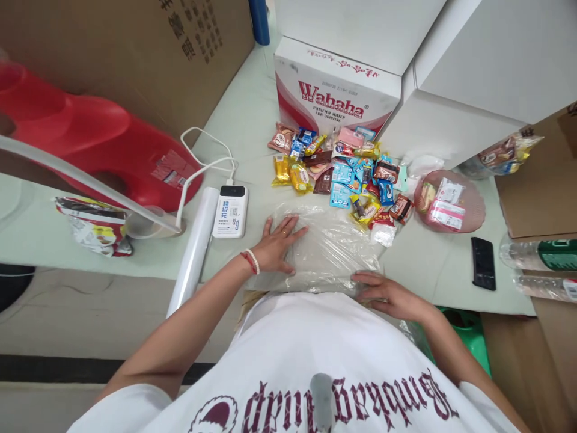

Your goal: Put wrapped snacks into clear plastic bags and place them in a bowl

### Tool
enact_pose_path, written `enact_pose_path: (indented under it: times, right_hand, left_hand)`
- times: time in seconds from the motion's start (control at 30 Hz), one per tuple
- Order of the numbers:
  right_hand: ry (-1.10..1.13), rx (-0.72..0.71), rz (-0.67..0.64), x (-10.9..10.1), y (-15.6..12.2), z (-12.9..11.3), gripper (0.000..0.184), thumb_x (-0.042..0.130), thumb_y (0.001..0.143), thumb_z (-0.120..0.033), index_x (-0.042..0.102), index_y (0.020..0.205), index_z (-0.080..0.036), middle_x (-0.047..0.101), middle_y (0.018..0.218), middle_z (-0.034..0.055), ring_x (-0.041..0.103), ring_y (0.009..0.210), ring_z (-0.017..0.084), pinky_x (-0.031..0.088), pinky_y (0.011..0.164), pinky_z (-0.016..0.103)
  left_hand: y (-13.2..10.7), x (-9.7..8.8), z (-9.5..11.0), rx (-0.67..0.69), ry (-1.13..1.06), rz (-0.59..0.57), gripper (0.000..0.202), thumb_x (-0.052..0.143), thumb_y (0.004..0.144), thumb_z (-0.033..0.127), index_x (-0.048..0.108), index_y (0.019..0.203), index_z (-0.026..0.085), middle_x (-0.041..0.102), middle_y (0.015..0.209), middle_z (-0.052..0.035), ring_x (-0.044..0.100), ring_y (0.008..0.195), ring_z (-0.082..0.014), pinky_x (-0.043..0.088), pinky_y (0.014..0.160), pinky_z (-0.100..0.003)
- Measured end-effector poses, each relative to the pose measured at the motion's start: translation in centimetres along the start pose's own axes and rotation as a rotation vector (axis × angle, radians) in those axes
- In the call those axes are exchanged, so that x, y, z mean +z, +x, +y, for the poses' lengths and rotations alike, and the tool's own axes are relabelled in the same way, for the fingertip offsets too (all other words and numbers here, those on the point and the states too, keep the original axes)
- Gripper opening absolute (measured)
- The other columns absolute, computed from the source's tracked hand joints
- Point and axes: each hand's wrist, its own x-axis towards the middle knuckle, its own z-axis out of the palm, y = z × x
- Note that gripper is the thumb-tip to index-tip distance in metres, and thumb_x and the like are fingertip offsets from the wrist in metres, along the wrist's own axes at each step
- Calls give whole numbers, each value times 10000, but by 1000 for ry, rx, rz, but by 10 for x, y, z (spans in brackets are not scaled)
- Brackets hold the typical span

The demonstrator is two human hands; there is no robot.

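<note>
A clear plastic bag (336, 240) lies flattened at the table's front edge, its lower part hanging over toward my lap. My left hand (274, 246) rests on its left side with the fingers spread. On the bag's right front corner lies my right hand (383, 293), fingers stretched out and a little apart. Just beyond the bag is a loose pile of small wrapped snacks (345, 174) in yellow, blue, brown and red. To the right of the pile, a pink translucent plate (475, 207) holds a few packets.
A white power bank (231, 211) with a cable and a white roll (193, 246) lie to the left, near a red jug (112, 138). The Wahaha carton (338, 90) stands behind the snacks. At right are a black phone (484, 263) and plastic bottles (532, 254).
</note>
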Motion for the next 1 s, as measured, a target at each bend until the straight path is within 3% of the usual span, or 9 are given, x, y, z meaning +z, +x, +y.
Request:
enact_pose_path:
  times: [0.07,0.17,0.27,0.4,0.5,0.63,0.77,0.87,1.0]
  right_hand:
    - [109,82,-7,-19,-8,-3,303,607,978,-334,772,1230,-297,681,1381,88,635,1284,282,499,1112,465]
    - [141,164,218,-63,15,-3,335,594,972,-434,780,1178,-247,775,1149,100,727,1023,290,561,950,451]
    - [-23,175,487,-111,74,6,305,592,938,-417,780,1033,-197,775,1039,95,705,935,276,535,873,415]
    - [-293,370,629,-154,174,17,308,528,943,-341,744,832,-152,710,778,88,638,766,241,489,789,378]
    - [-453,406,718,-165,235,17,318,484,943,-271,752,1003,-111,731,973,161,637,907,298,486,861,425]
    - [-702,88,640,-171,282,17,553,599,855,-243,619,1391,-108,606,1394,208,480,1276,384,403,1072,519]
    - [-710,96,476,-186,299,25,428,552,873,-234,721,1255,-145,682,1255,172,554,1170,350,448,1039,486]
    - [-631,202,602,-201,291,34,398,477,917,-242,738,1202,-147,724,1162,162,618,1050,315,495,965,443]
    - [-494,302,826,-215,248,51,375,421,962,-277,744,1087,-133,742,1051,160,648,961,279,517,899,392]
  left_hand:
    - [0,-2,0,18,-21,-11,1274,864,630,587,181,1660,277,-55,1732,-209,13,1605,-444,-69,1188,-744]
    - [1,-4,0,32,-104,36,1110,735,764,669,200,1657,283,-4,1739,-186,26,1608,-430,-26,1202,-734]
    - [4,2,5,-47,-172,151,626,363,1033,548,318,1621,337,177,1738,-98,134,1614,-340,29,1236,-691]
    - [9,21,18,-120,-20,303,578,350,1047,480,389,1595,304,278,1708,-89,210,1599,-324,4,1244,-698]
    - [10,32,24,-118,99,385,625,408,1025,514,356,1611,302,274,1707,-81,218,1598,-319,18,1257,-689]
    - [9,33,25,-127,134,402,625,410,1019,535,364,1606,325,308,1698,-58,255,1587,-316,73,1267,-674]
    - [8,32,23,-116,116,411,625,421,1017,529,381,1599,306,310,1697,-57,256,1587,-308,69,1272,-667]
    - [7,33,22,-106,101,426,615,413,1021,528,395,1592,299,307,1697,-58,249,1590,-293,52,1278,-654]
    - [7,33,22,-93,80,434,604,411,1026,524,411,1583,289,309,1695,-60,247,1591,-286,39,1279,-656]
